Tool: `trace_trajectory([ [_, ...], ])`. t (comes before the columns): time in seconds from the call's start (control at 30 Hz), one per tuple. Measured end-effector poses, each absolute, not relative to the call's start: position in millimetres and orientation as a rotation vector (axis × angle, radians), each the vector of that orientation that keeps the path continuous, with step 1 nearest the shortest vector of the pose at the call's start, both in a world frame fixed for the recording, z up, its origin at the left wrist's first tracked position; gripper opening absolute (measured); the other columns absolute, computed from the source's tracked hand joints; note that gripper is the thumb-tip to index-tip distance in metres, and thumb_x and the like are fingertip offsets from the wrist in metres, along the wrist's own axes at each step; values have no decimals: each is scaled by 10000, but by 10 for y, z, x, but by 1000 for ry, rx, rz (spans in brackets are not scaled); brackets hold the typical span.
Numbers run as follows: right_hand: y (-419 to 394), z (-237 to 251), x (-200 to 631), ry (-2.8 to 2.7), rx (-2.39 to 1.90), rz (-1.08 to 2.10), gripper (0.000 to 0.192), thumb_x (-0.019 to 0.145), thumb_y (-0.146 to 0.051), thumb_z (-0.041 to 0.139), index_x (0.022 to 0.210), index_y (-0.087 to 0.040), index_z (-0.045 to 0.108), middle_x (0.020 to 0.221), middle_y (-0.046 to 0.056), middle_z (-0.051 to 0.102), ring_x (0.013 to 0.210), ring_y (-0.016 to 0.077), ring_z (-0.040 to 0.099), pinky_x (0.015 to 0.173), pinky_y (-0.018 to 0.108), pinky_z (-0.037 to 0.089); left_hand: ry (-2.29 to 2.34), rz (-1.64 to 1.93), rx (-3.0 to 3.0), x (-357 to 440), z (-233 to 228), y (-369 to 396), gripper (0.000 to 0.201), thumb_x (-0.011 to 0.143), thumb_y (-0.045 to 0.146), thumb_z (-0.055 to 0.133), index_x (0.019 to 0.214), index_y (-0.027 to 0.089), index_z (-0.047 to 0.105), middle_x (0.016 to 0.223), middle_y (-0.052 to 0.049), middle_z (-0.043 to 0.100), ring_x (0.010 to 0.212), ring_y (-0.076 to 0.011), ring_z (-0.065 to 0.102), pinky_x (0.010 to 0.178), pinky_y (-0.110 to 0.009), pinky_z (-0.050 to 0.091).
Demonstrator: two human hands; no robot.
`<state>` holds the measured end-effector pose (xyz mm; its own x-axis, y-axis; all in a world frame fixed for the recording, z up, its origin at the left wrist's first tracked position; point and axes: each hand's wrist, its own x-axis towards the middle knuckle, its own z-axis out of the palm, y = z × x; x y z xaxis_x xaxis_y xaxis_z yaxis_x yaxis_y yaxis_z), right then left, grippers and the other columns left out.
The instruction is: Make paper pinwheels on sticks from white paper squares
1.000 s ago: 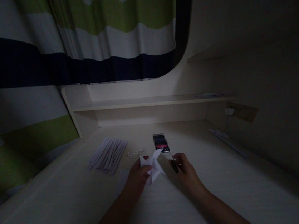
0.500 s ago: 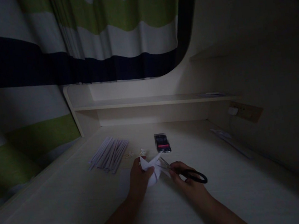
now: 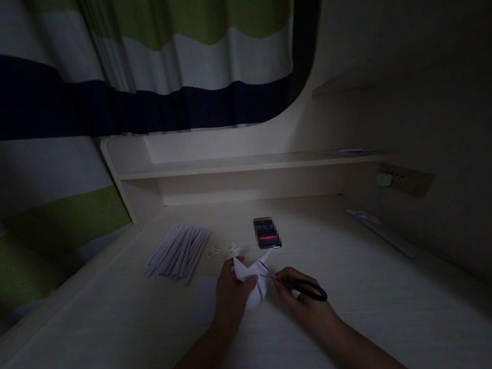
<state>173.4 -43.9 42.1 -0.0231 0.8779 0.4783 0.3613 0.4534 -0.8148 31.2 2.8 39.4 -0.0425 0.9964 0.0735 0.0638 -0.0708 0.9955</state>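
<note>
So the person had a piece of folded paper in the left hand, up over the near part of the desk, roughly in the middle. Thumb lay on top, fingers went round behind, so it was pinched pretty snugly between them. Pointy flaps stuck out of it, one toward upper left and another toward upper right.

The right hand was wrapped around some scissors, black loop angled down to the right, blades right up at the paper. Too dark to tell if the blades were apart or together, or exactly how the fingers sat in the handles.

Just past the paper lay a phone, its screen blurred out with a red bar across it. Off to the left was a pile of thin white tubes, with a few small pale bits between the pile and the phone. A flat sheet lay beside the left hand, partly hidden by it. Striped curtain hung behind.
</note>
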Motion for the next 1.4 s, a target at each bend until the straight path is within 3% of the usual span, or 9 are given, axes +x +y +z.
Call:
trace_trajectory([
  [0.7,-424,364,1773,-1912,-1018,283,125,812,-208,419,757,-181,528,624,-4,500,527,103,489,503,206,387,1286,1230,1423,301,440,1,383,555,119,571,915,182,457,581,62,551,497,-109,526,463,-196,376],
  [1.07,-368,303,1839,-2168,-901,-147,214,819,-245,363,802,-162,560,673,55,580,590,159,521,558,274,392,1242,1227,1414,290,453,0,392,543,119,581,901,185,435,559,76,530,463,-91,483,434,-181,339],
  [1.4,-404,377,1872,-2263,-843,-136,173,775,-189,398,840,-146,553,738,91,604,661,189,532,606,310,407,1185,1229,1357,295,425,15,394,552,132,598,900,193,425,552,77,553,461,-96,515,430,-178,368],
])
